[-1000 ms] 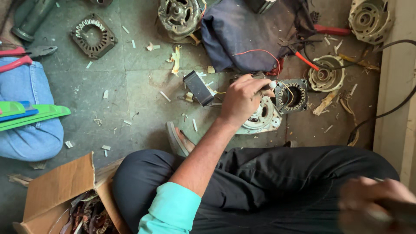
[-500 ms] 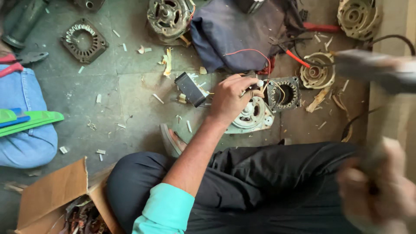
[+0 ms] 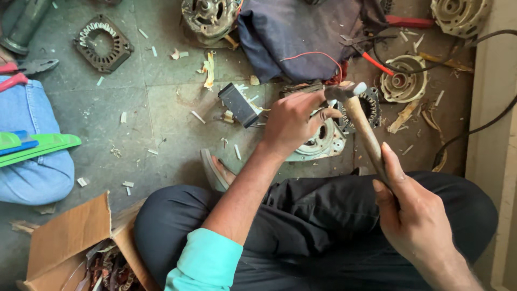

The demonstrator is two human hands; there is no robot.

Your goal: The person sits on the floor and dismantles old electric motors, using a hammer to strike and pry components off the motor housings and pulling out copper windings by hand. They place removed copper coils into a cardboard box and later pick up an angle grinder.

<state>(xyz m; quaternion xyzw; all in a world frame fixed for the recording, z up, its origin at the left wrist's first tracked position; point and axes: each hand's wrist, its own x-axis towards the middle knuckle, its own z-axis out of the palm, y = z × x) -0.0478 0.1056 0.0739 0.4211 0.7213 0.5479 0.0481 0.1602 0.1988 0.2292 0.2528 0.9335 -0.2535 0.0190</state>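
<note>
I sit cross-legged on a grey floor. My left hand [image 3: 293,119] grips a thin metal tool held down against a round motor housing [image 3: 318,143] lying on the floor. My right hand [image 3: 414,215] holds the wooden handle of a hammer [image 3: 362,126]. The hammer head [image 3: 344,90] rests at the top of the tool, just above my left fingers. A square stator [image 3: 366,108] lies right behind the housing.
A black box-shaped part [image 3: 238,104], a dark cloth [image 3: 301,37], a red-handled tool [image 3: 371,59], other motor parts [image 3: 207,16] and a stator frame [image 3: 102,43] lie about. A cardboard box [image 3: 70,242] stands at lower left. Cables [image 3: 474,129] run along the right wall.
My right hand has swung the hammer down from the raised, blurred position at the right onto the tool in my left hand. My left hand has stayed on the motor housing.
</note>
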